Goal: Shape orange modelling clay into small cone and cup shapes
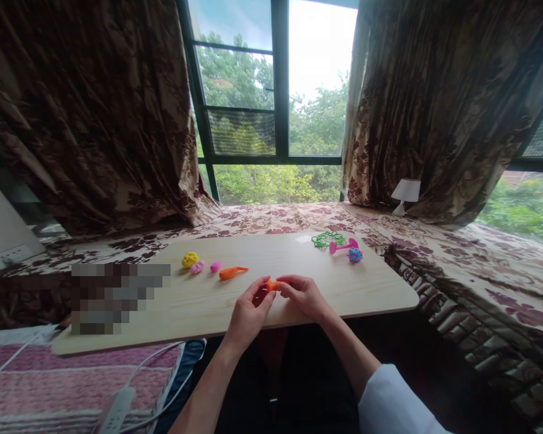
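Left hand (250,306), right hand (306,295): fingers clamped on orange lump (272,286), probably shaping it, detail small; next move needs light pressure.

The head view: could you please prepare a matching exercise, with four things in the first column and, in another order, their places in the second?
1. small orange piece
2. green looped strand
3. white lamp
4. yellow lump

A. on the flowered cloth
B. in the left hand and right hand
C. beside the pale pink lump
D. beside the pink dumbbell shape

Pairs: 1-B, 2-D, 3-A, 4-C
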### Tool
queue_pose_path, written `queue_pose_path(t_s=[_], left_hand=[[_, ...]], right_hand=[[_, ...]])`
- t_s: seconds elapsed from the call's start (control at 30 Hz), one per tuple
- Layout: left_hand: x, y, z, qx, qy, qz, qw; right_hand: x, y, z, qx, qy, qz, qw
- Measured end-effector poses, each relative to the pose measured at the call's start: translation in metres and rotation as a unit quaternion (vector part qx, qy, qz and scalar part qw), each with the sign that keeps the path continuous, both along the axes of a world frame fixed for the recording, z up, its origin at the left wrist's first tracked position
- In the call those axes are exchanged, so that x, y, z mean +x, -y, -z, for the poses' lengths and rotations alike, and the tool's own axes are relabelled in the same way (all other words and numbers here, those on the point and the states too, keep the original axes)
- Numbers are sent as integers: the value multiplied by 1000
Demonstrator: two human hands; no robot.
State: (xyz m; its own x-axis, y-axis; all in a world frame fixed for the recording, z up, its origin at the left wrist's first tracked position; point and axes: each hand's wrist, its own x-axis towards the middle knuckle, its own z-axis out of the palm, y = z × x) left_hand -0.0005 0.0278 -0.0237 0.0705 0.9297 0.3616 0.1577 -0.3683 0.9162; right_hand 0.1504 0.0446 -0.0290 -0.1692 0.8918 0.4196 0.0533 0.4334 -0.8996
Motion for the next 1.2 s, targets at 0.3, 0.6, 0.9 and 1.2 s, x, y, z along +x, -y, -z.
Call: queue_pose_path(t_s=[0.3,0.6,0.9,1.2], left_hand=[[0,-2,4,21,-9,19,1000],[-1,1,-1,4,-23,-5,1000],[0,4,-8,0,-47,-5,999],[0,6,-12,7,-56,16,998]], right_hand=[[-1,0,0,29,45,29,998],[1,4,-7,37,38,12,999],[2,4,-7,35,32,5,999],[2,6,-9,45,44,-5,998]])
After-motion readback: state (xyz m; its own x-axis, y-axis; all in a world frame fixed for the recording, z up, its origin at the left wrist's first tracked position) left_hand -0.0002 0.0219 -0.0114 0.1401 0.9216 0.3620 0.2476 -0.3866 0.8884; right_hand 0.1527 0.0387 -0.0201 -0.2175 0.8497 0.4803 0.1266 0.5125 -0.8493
